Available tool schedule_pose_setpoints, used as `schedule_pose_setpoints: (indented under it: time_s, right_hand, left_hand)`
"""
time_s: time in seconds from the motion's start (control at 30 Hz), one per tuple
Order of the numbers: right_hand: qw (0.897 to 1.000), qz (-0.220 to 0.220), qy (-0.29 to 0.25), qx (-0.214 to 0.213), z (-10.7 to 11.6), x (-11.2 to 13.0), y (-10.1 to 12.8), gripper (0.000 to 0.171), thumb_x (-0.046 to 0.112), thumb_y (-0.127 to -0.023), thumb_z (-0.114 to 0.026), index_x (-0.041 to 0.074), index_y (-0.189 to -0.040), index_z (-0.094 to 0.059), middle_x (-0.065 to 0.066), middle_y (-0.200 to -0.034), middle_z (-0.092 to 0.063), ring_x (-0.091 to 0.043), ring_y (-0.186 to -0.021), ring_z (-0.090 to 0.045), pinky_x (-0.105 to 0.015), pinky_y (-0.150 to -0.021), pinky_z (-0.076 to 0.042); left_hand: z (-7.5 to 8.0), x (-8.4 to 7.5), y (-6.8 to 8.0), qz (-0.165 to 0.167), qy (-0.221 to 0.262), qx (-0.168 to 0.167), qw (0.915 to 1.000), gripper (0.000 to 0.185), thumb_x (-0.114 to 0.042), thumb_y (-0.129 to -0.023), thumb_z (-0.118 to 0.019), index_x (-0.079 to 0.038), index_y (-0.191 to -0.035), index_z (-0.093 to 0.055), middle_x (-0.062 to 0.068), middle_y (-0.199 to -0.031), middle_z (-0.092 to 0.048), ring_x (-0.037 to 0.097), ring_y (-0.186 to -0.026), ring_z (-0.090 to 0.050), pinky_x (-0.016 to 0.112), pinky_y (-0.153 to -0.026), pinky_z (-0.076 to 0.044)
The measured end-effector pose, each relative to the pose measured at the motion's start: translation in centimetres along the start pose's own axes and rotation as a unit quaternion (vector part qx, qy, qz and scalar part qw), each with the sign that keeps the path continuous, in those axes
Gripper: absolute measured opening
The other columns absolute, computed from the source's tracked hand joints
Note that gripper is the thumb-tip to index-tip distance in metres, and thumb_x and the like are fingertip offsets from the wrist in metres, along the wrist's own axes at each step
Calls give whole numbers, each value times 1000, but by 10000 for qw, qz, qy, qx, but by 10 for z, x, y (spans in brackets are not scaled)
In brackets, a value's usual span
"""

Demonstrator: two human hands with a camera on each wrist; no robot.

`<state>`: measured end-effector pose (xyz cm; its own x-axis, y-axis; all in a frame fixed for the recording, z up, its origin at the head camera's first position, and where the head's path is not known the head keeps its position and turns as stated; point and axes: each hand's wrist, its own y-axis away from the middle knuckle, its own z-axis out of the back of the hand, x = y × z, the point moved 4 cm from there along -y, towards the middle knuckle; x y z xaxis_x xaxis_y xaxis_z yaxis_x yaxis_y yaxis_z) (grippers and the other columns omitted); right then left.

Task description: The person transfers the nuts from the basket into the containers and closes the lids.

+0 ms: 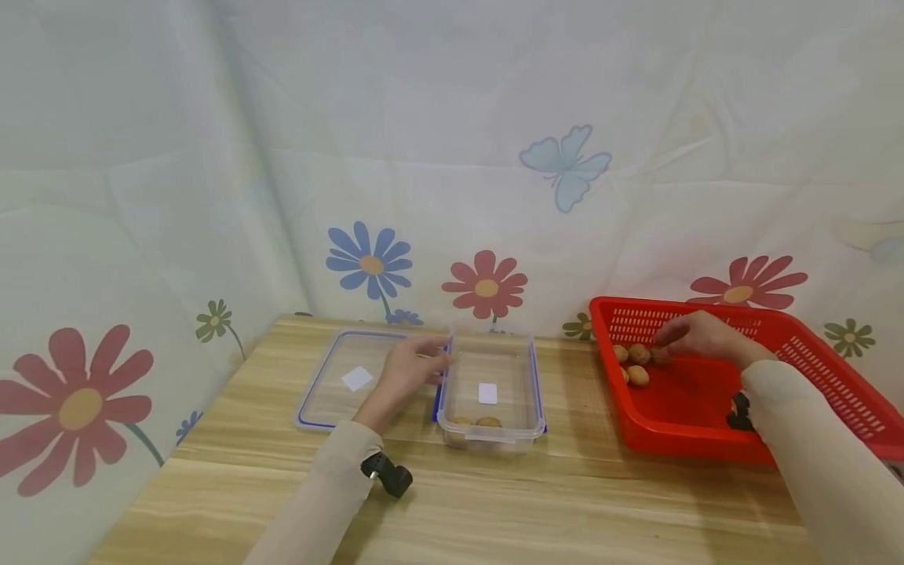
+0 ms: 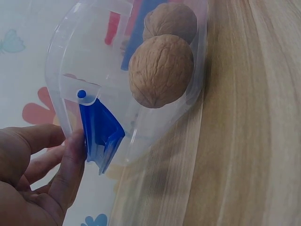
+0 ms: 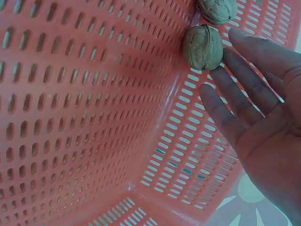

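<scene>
A clear plastic food container (image 1: pixel 492 435) with blue side latches stands on the wooden table. Walnuts (image 2: pixel 162 70) lie inside it, showing through its wall in the left wrist view. At its left rim, my left hand (image 1: pixel 412 365) pinches the edge beside a blue latch (image 2: pixel 99 134). My right hand (image 1: pixel 699 336) reaches into a red plastic basket (image 1: pixel 699 436). Its fingers are extended in the right wrist view, fingertips right at a walnut (image 3: pixel 203 47). Another walnut (image 3: pixel 217 10) lies beside that one. Several walnuts (image 1: pixel 639 376) gather at the basket's left side.
Left of the container lies a clear lid (image 1: pixel 321 392) with a blue seal and a white label. The wooden table (image 1: pixel 494 502) extends in front. Behind it hangs a pale cloth (image 1: pixel 424 157) printed with flowers and a butterfly. Slotted walls surround the basket's inside.
</scene>
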<state>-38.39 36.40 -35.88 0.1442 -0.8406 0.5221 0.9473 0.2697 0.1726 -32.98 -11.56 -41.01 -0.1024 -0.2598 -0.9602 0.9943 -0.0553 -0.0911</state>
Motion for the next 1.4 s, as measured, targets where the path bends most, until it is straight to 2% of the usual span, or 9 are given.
schedule_pose_setpoints:
  time_s: [0.23, 0.53, 0.87, 1.1, 1.27, 1.4]
  right_hand:
    - [9997, -192, 1, 145, -1, -8, -4, 42, 19, -93, -83, -1, -128, -73, -20, -123, -72, -35, -107, -63, -76, -107, -44]
    - [9990, -299, 2, 325, -3, -8, -1, 35, 16, -94, -82, -2, -124, -74, -17, -118, -74, -34, -104, -63, -77, -108, -43]
    - [9988, -251, 32, 413, -4, -7, 0, 34, 15, -93, -83, -1, -121, -74, -14, -115, -73, -31, -101, -63, -72, -106, -48]
    - [9993, -275, 171, 180, 3, -2, 6, 44, 22, -93, -84, 0, -130, -73, -17, -121, -73, -32, -104, -64, -71, -104, -51]
    - [9997, -77, 238, -79, 11, 10, 9, 45, 19, -95, -82, -3, -132, -70, -20, -122, -73, -31, -102, -67, -64, -100, -57]
    - [9994, 91, 253, -221, 15, 22, 12, 45, 20, -96, -81, -3, -133, -70, -21, -122, -73, -32, -102, -67, -63, -99, -58]
  left_hand:
    - [0, 0, 0, -82, -29, 16, 10000, 38, -2, -97, -75, 3, -134, -70, 19, -112, -74, 32, -94, -76, 36, -75, -68]
    - [0, -1, 0, -53, -34, 50, 10000, 38, -4, -98, -75, 2, -135, -70, 18, -113, -73, 30, -93, -75, 35, -76, -68]
    - [0, -1, 0, -72, -12, 42, 10000, 38, -2, -97, -75, 2, -134, -71, 19, -114, -73, 29, -93, -75, 35, -75, -68]
    - [-1, 2, -1, -19, -61, 32, 10000, 38, -4, -97, -75, 0, -135, -71, 19, -118, -74, 28, -91, -76, 34, -75, -68]
    - [0, 2, -1, -39, -62, 12, 10000, 38, -4, -98, -75, 1, -135, -71, 19, -119, -74, 28, -92, -76, 34, -75, -68]
    - [0, 1, -1, -55, -66, 11, 10000, 38, -4, -98, -75, 1, -135, -71, 19, -116, -74, 28, -91, -76, 34, -75, -68]
